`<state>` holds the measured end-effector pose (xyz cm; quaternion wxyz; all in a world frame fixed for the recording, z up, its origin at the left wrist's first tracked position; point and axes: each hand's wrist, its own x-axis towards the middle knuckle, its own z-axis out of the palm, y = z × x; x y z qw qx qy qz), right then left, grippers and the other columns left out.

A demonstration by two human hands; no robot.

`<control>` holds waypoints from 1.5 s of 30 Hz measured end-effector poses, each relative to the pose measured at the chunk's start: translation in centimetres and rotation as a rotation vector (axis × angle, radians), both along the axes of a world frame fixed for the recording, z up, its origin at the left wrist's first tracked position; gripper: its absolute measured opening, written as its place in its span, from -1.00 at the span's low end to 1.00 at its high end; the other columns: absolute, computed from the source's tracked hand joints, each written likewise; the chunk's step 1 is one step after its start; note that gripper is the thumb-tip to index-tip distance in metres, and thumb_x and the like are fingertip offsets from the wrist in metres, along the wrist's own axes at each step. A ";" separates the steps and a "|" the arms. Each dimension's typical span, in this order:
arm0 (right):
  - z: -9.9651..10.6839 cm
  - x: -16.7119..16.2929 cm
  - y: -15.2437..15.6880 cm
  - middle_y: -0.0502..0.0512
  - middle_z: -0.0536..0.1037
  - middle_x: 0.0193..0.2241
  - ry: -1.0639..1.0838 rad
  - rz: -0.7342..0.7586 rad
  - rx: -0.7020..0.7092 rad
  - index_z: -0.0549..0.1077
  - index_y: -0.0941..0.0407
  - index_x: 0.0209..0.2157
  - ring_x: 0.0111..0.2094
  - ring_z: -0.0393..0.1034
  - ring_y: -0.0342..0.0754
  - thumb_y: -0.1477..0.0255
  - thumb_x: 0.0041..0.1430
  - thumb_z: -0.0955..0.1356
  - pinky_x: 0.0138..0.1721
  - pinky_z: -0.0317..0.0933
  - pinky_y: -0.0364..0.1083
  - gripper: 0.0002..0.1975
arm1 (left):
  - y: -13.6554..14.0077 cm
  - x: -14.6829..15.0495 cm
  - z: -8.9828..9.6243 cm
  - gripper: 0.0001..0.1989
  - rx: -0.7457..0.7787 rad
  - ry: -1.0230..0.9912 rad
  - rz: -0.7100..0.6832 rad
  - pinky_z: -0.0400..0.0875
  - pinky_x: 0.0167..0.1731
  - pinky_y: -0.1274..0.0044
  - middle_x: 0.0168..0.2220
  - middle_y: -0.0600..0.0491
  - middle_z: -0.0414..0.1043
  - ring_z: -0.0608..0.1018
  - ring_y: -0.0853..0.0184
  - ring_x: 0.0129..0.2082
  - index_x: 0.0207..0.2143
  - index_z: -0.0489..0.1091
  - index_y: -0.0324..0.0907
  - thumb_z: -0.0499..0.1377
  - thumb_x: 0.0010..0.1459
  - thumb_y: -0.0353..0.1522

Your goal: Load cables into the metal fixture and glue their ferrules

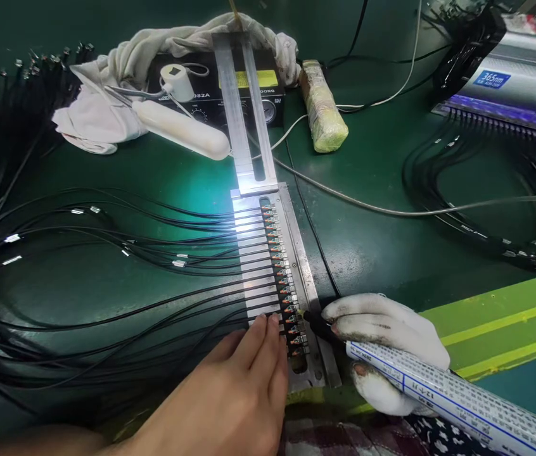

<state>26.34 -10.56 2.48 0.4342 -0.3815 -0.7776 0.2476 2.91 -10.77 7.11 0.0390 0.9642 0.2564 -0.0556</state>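
In the head view a flat metal fixture (257, 278) lies on the bench. A column of small connectors (283, 273) sits along it, with black cables (192, 291) running off to the left. My bare left hand (234, 386) lies over the lower end, fingers stretched out and resting on the cables beside the connectors. White-gloved, my right hand (386, 348) is closed around a printed white glue syringe (458, 405) with blue lines. Its dark nozzle (320, 326) points left, the tip at a connector in the lower part of the row.
Behind the fixture stands a black control box (272, 104) draped with a white cloth (168, 41). A white lamp-like tool (182, 130) lies before it. A wrapped block (322, 107) is nearby. At right, a 365nm unit (510, 76) glows purple above cables. Cable bundles (16, 107) fill the left.
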 end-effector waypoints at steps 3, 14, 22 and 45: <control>-0.1 -0.1 0.1 0.18 0.59 -0.29 -0.002 -0.011 -0.001 0.48 0.19 -0.22 -0.24 0.54 0.03 0.43 0.05 0.34 -0.27 0.48 -0.05 -0.77 | 0.0 0.0 -0.4 -0.64 0.016 -0.002 0.008 0.42 -0.10 0.41 0.07 -0.13 0.44 0.50 0.15 0.04 0.02 0.43 -0.30 0.01 0.27 -0.36; -0.5 0.1 -0.3 0.16 0.58 -0.29 0.031 0.017 -0.003 0.49 0.20 -0.21 -0.22 0.53 0.00 0.45 0.03 0.34 -0.22 0.47 -0.07 -0.75 | -0.2 0.0 -0.3 -0.63 0.020 -0.011 0.003 0.39 -0.08 0.38 0.07 -0.15 0.44 0.49 0.15 0.04 0.04 0.42 -0.28 0.00 0.28 -0.34; -0.7 0.2 -0.6 0.14 0.58 -0.29 0.046 0.002 -0.008 0.50 0.19 -0.23 -0.24 0.53 0.00 0.44 0.02 0.35 -0.25 0.47 -0.06 -0.76 | -0.5 0.0 -0.4 -0.61 0.023 -0.017 0.002 0.36 -0.04 0.37 0.08 -0.16 0.44 0.47 0.15 0.06 0.05 0.41 -0.29 0.00 0.28 -0.31; 0.1 0.0 -1.6 0.15 0.58 -0.30 -0.021 -0.019 -0.007 0.47 0.17 -0.23 -0.25 0.54 0.00 0.40 0.08 0.33 -0.26 0.48 -0.08 -0.79 | -1.3 -0.5 -2.1 -0.64 0.091 -0.134 -0.001 0.32 -0.05 0.39 0.03 -0.14 0.48 0.50 0.16 0.00 0.01 0.43 -0.25 0.06 0.24 -0.27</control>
